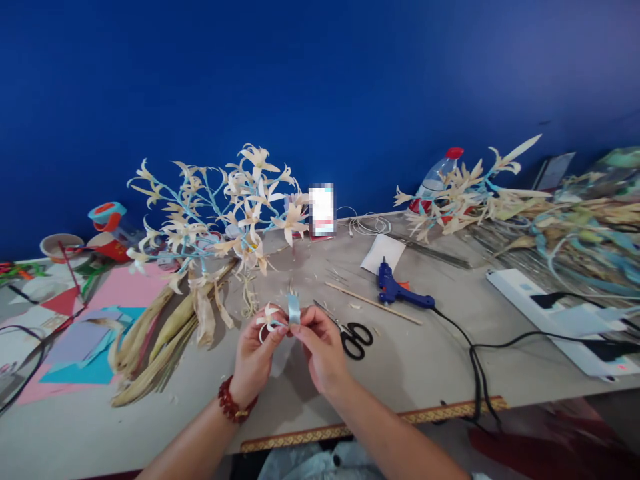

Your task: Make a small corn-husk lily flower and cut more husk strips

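Both hands meet low in the middle of the table. My left hand (255, 353), with a red bead bracelet on its wrist, pinches a small cream husk flower (269, 317). My right hand (320, 347) is closed on a pale blue strip of tape (294, 309) that stands up between the fingertips, touching the flower. Black scissors (356, 338) lie just right of my right hand. A blue glue gun (397, 291) lies further back right, its black cord running off the table's front edge.
A big spray of cream husk flowers on blue stems (220, 213) and dried husks (160, 333) lie left of my hands. Coloured paper sheets (95, 333) cover the left. A thin wooden stick (373, 303), another flower bunch (465, 193), a white power strip (560, 320) lie right.
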`<state>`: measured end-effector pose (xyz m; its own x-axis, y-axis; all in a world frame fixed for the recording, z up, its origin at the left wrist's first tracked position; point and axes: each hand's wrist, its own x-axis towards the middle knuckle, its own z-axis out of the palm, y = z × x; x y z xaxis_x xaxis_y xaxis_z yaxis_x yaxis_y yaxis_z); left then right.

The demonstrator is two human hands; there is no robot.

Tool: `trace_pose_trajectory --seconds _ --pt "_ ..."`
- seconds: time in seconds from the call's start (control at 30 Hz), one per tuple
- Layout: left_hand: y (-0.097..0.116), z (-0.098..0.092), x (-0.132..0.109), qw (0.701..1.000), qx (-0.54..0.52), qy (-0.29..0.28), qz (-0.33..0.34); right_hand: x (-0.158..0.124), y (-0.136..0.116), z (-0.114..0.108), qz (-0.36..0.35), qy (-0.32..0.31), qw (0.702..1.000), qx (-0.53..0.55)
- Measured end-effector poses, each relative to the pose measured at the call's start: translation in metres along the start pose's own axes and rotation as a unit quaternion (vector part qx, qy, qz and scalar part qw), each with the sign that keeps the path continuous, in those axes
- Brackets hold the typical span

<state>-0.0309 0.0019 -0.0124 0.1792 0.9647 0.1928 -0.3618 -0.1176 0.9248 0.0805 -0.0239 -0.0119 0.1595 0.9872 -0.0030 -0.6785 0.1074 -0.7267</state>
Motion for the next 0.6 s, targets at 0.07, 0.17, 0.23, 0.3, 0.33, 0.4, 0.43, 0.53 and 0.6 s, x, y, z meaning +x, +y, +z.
trace_pose_trajectory --seconds 0.07,0.17,0.23,0.3,0.33,0.4,0.43,0.53,0.6 --pt "0.0008 -0.0006 -0.0002 1.0 -0.004 -0.009 -0.007 0.0011 -0.0007 0.0001 0.01 -0.005 1.0 -0.006" --pt "0.0015 -0.0013 0.0 0.999 -0.019 -0.018 -0.024 0.0034 -0.0009 -0.001 0.027 -0.007 1.0 -0.002" --pt "0.0018 -0.0014 0.0009 0.999 -0.027 -0.024 -0.033 0.0051 -0.0007 -0.0023 0.043 -0.01 0.999 0.008" --pt "0.0017 -0.0016 0.0024 0.998 -0.03 -0.033 -0.041 0.0066 -0.0011 -0.0034 0.061 -0.018 0.998 0.021" --pt "0.0015 -0.0018 0.0031 0.998 -0.03 -0.037 -0.044 0.0071 -0.0018 -0.0037 0.068 -0.023 0.997 0.025" --pt "0.0006 -0.0024 0.0041 0.998 -0.029 -0.036 -0.046 0.0073 -0.0038 -0.0035 0.075 -0.032 0.997 0.017" --pt "0.0 -0.0029 0.0043 0.998 -0.027 -0.033 -0.046 0.0071 -0.0049 -0.0031 0.075 -0.033 0.997 0.008" --pt "-0.0014 -0.0041 0.0036 0.998 -0.024 -0.018 -0.052 0.006 -0.0079 -0.0016 0.07 -0.026 0.997 -0.025" --pt "-0.001 -0.0043 0.0025 0.997 -0.033 -0.014 -0.063 0.0056 -0.0088 -0.001 0.062 -0.019 0.997 -0.041"
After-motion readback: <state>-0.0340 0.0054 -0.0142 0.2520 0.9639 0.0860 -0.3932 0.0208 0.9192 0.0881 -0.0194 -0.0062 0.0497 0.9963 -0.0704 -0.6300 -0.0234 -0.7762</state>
